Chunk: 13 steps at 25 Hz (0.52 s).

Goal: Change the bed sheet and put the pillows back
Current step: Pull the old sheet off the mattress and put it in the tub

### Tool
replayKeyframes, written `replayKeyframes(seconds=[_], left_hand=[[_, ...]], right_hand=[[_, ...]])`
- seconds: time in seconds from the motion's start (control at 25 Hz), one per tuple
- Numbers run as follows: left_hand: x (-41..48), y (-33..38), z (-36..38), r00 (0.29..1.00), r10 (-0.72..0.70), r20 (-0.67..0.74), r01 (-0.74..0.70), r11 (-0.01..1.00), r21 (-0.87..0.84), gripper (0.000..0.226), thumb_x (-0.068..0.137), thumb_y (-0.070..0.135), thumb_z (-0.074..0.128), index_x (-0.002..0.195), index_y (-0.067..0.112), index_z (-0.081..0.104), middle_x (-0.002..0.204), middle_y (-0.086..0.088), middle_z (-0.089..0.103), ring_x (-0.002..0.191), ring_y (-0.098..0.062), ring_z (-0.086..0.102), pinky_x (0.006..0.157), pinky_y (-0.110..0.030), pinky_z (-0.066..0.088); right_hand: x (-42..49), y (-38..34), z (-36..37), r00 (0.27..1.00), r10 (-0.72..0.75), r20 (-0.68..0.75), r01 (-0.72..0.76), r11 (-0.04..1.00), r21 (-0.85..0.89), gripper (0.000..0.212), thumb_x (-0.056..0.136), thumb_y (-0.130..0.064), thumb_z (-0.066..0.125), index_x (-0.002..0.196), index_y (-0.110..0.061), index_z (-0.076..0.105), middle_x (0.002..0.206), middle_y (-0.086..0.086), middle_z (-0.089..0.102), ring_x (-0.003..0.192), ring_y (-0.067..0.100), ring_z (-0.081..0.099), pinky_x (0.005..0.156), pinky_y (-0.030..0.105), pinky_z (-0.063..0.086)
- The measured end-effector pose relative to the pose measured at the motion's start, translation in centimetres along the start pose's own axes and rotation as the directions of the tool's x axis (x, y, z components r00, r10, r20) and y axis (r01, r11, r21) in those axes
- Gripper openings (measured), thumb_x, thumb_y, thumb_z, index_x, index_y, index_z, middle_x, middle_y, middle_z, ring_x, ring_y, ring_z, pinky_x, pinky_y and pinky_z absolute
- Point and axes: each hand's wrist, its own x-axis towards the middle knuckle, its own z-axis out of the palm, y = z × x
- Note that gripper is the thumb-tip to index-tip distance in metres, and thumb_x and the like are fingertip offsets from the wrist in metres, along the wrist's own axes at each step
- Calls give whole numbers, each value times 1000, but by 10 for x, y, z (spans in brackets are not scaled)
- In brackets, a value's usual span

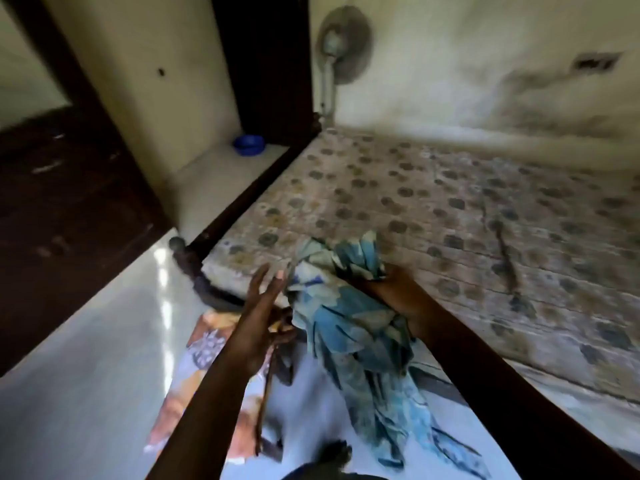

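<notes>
A bare mattress (433, 209), printed with dark round flowers and stained in places, fills the bed, and everything else sits in relation to it. At its near corner the right hand (391, 289) has its grip closed around a bunched blue and cream bed sheet (349, 323), lifting the gathered top just above the mattress edge while the rest of the cloth hangs down in folds to the floor (86, 341) beside the bed. The left hand (263, 299) is just to the left of the bundle, its grip wide, fingers spread and palm turned toward the cloth; whether the fingertips touch the sheet cannot be told through the blur. Below that hand, on the floor at the foot of the mattress, lies another cloth (204, 344) with orange and pale patches. The dark wooden bed frame (242, 199) runs along the left side of the mattress to a turned post at the near corner. Beyond the frame, a blue bowl (248, 144) sits on the floor against the wall, and a fan (341, 43) hangs above the mattress's far left corner. The far wall behind the mattress carries dark damp marks.
</notes>
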Motion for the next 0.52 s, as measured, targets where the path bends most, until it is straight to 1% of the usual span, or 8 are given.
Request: replayKeyframes(seconds=[0.04, 0.12, 0.16, 0.2, 0.28, 0.32, 0.4, 0.52], left_hand=[[-26, -7, -6, 1000, -28, 9, 28, 1000, 8, 51, 75, 52, 54, 122, 33, 54, 109, -2, 64, 96, -24, 62, 91, -52, 46], [-73, -29, -24, 996, -87, -31, 84, 992, -97, 49, 67, 57, 55, 104, 28, 70, 106, -6, 69, 95, -24, 66, 89, -49, 48], [-97, -39, -33, 989, -117, -91, 102, 982, -159, 49, 67, 58, 55, 98, 24, 73, 104, -8, 70, 94, -24, 67, 88, -46, 48], [-118, -49, -47, 978, -136, -156, 99, 969, -225, 54, 70, 59, 53, 102, 21, 72, 108, -10, 69, 97, -25, 67, 90, -45, 49], [-160, -65, -74, 956, -118, -270, 36, 956, -291, 61, 78, 61, 46, 114, 17, 65, 114, -11, 68, 106, -26, 64, 94, -45, 49], [-182, -67, -84, 943, -103, -316, 2, 953, -304, 58, 81, 60, 43, 112, 16, 64, 110, -10, 69, 102, -24, 66, 89, -42, 52], [-228, -71, -105, 898, -65, -435, -92, 939, -331, 51, 81, 57, 42, 100, 16, 66, 97, -7, 73, 87, -18, 71, 72, -33, 58], [-290, -80, -140, 799, -35, -601, -212, 918, -335, 53, 73, 59, 45, 99, 19, 66, 96, -6, 73, 85, -17, 71, 71, -32, 56]], right_hand=[[-9, 7, 19, 995, 2, 100, 2, 999, -35, 16, 77, -13, 71, 92, -19, 68, 103, 10, 69, 94, 22, 66, 89, 36, 51], [-29, 25, 59, 955, 6, 296, 18, 997, -80, 22, 77, -10, 71, 98, -12, 68, 108, 14, 67, 94, 22, 64, 92, 37, 49], [-39, 35, 80, 921, 10, 389, 21, 997, -74, 26, 77, -9, 72, 102, -8, 66, 110, 16, 65, 94, 22, 63, 94, 39, 48], [-50, 45, 102, 880, 9, 475, 26, 997, -69, 30, 75, -12, 74, 104, -6, 66, 112, 16, 65, 96, 24, 62, 96, 40, 47], [-77, 57, 145, 802, 7, 598, 36, 998, -59, 44, 68, -23, 76, 107, -6, 65, 113, 16, 66, 104, 27, 63, 97, 40, 48], [-89, 62, 165, 767, 3, 642, 31, 999, -42, 47, 69, -24, 77, 110, -6, 64, 112, 16, 67, 105, 27, 63, 96, 39, 48], [-119, 67, 207, 681, 29, 732, 27, 997, -66, 40, 75, -20, 76, 112, -10, 63, 107, 8, 69, 98, 19, 64, 94, 32, 50], [-163, 70, 269, 507, 73, 859, 27, 995, -101, 30, 78, -18, 74, 106, -17, 64, 93, -5, 70, 85, 4, 64, 85, 21, 51]])
